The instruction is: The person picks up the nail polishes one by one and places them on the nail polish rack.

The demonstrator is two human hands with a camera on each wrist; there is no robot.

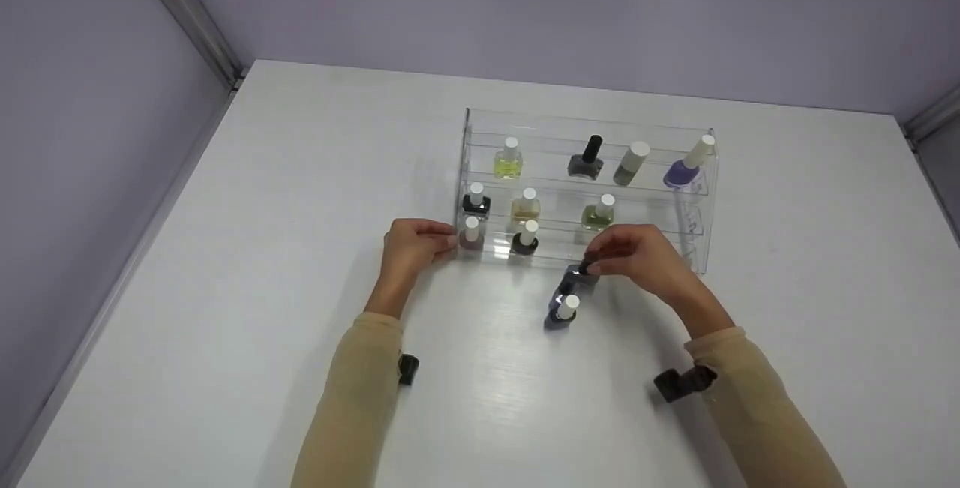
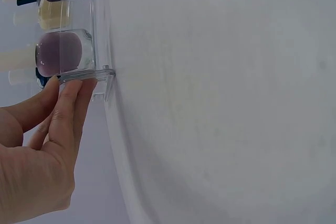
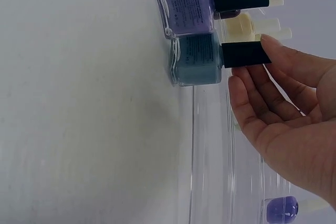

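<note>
Fingers of the right hand curl about the black cap of a teal polish bottle, which stands on the desk just in front of the clear tiered rack. Just nearer the person than these fingers stands a blue bottle with a white cap, touching the teal one. Straight fingers of the left hand press the rack's left end, beside a mauve bottle on its lowest step.
</note>
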